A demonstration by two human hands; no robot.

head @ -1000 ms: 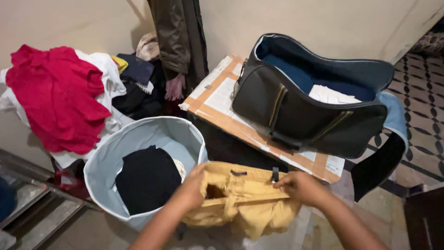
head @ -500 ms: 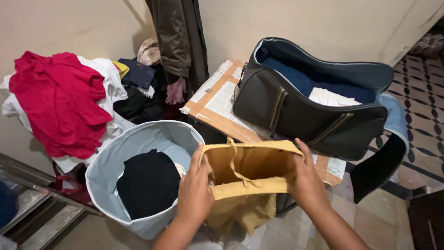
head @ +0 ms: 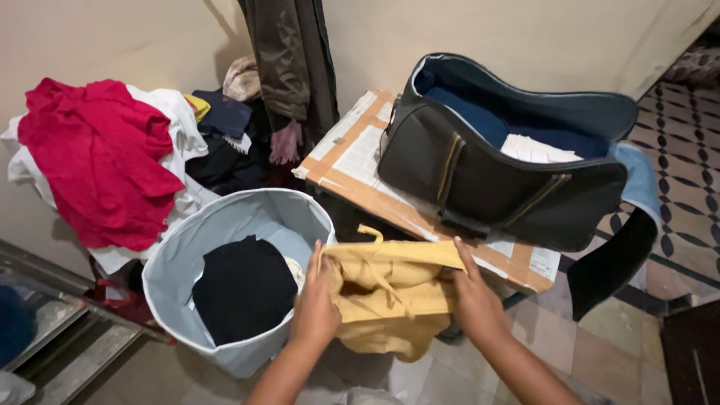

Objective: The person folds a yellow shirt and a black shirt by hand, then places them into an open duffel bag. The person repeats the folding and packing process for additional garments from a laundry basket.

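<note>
A tiled floor [head: 600, 352], pale near the camera and patterned dark and light at far right, carries a round light-blue fabric hamper [head: 225, 225] with a black garment inside. Beside it stands a low surface topped with taped cardboard [head: 352, 169], and an open black duffel bag [head: 502, 157] rests on that cardboard.

We've got one view only, a head cam worn approx. at eye level, looking steeply down and fwd. It sits close over our left hand [head: 316, 304] and right hand [head: 474, 300] at bottom centre, forearms entering from the lower edge. Further off, the frame takes in the laundry basket [head: 225, 225] at left, the black bag [head: 510, 172] at right, the wall [head: 112, 37] at top. No 2nd view, so nothing is shared.
</note>
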